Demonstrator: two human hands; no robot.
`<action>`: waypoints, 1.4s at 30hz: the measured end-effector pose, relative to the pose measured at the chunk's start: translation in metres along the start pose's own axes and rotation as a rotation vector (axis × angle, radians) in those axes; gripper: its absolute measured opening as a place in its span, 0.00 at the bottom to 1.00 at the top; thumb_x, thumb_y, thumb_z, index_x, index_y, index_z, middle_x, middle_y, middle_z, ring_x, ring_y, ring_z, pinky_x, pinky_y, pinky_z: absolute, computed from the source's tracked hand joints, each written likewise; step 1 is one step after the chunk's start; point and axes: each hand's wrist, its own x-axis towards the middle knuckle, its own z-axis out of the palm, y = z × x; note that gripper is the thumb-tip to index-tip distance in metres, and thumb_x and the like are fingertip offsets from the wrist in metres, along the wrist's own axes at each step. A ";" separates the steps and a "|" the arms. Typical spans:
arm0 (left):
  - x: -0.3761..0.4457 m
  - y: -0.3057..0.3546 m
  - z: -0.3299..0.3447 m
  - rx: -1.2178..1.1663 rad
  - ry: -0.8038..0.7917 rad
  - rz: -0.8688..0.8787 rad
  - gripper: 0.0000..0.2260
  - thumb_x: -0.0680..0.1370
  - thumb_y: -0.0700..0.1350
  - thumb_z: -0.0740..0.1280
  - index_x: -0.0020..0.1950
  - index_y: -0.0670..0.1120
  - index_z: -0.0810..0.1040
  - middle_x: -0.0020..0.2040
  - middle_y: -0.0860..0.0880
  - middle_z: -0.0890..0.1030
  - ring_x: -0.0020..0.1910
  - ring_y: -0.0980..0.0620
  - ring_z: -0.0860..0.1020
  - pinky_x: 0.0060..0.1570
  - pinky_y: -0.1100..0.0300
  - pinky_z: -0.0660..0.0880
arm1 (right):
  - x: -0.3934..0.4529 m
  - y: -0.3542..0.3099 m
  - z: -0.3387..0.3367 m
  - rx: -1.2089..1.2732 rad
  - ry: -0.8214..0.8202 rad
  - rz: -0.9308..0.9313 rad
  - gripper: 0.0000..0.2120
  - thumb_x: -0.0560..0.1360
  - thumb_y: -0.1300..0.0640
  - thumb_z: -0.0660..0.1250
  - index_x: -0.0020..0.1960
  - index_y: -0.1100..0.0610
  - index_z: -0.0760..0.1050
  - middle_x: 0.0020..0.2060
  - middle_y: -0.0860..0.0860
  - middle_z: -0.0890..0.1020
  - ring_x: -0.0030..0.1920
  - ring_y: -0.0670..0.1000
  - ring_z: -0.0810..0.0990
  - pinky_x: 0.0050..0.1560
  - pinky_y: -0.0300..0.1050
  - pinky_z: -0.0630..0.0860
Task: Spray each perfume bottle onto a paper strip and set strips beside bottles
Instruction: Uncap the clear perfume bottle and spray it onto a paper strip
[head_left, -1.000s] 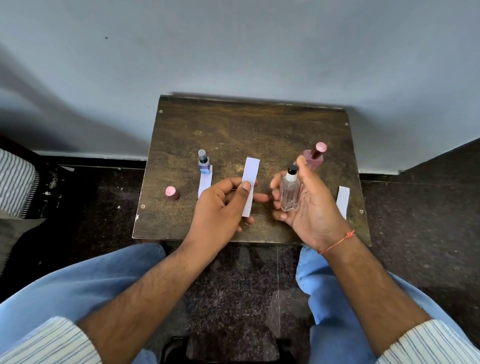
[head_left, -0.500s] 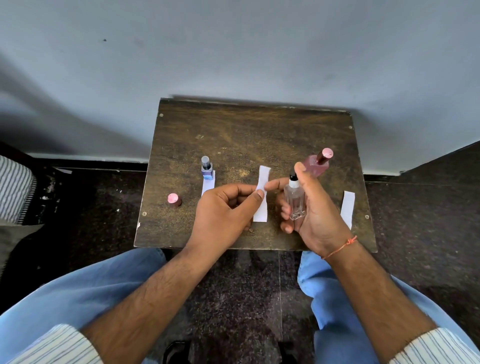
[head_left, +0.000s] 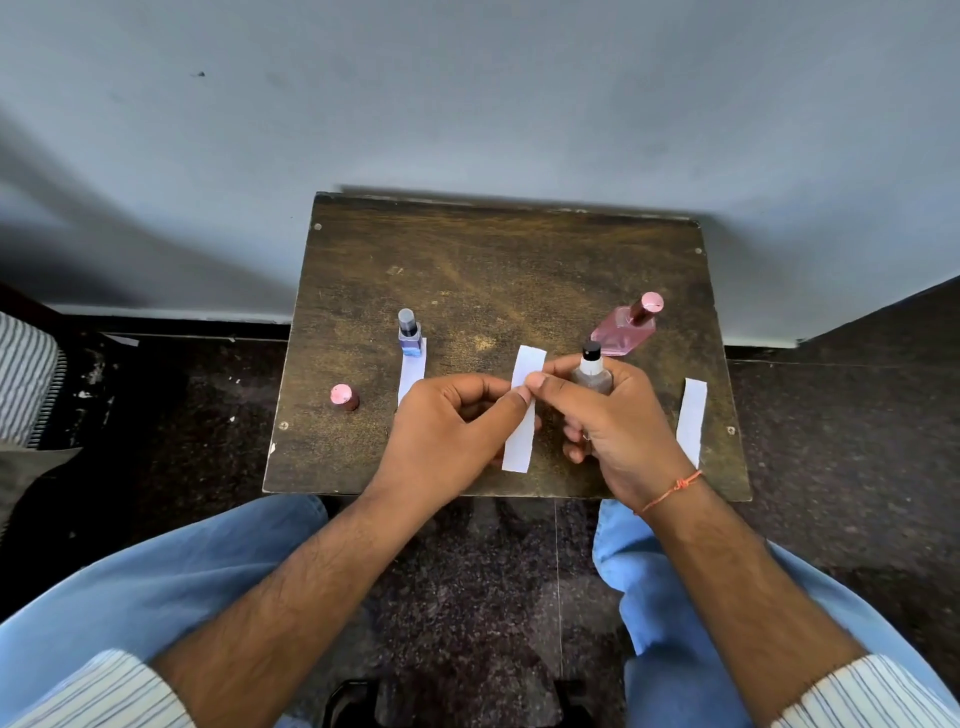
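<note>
My left hand (head_left: 452, 426) pinches a white paper strip (head_left: 522, 441) upright above the table's front middle. My right hand (head_left: 618, 426) grips a small clear bottle (head_left: 592, 371) with a black nozzle, and its thumb tip touches the strip near the top. A small blue bottle (head_left: 409, 335) stands at the left with a strip (head_left: 412, 371) lying beside it. A pink bottle (head_left: 626, 327) with a pink cap stands at the back right. Another strip (head_left: 692, 418) lies flat at the right.
A loose pink cap (head_left: 344, 397) sits near the left edge of the small dark wooden table (head_left: 493, 275), which stands against a grey wall. My knees in blue trousers are just under its front edge. Striped fabric lies at the far left.
Both hands have come together. The strip moved right toward the clear bottle, and my right thumb now touches the strip.
</note>
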 end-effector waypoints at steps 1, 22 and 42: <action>0.000 0.000 -0.001 0.009 -0.005 0.005 0.08 0.82 0.46 0.73 0.47 0.46 0.90 0.39 0.42 0.88 0.32 0.49 0.81 0.33 0.59 0.80 | 0.000 -0.001 -0.001 -0.006 -0.002 -0.015 0.06 0.79 0.58 0.77 0.44 0.50 0.86 0.26 0.47 0.72 0.26 0.47 0.68 0.27 0.41 0.67; 0.003 -0.002 0.002 0.012 0.040 0.011 0.07 0.82 0.44 0.73 0.47 0.47 0.90 0.40 0.48 0.90 0.32 0.55 0.83 0.33 0.62 0.82 | 0.001 -0.002 -0.006 -0.358 0.111 -0.204 0.29 0.80 0.32 0.62 0.37 0.57 0.76 0.26 0.55 0.73 0.28 0.50 0.71 0.31 0.54 0.70; 0.003 -0.005 0.000 0.018 0.019 0.017 0.06 0.82 0.45 0.73 0.52 0.47 0.91 0.42 0.50 0.90 0.35 0.51 0.86 0.39 0.54 0.86 | -0.003 -0.002 -0.003 -0.491 0.335 -0.329 0.20 0.77 0.36 0.64 0.32 0.46 0.72 0.24 0.41 0.72 0.28 0.44 0.70 0.31 0.38 0.64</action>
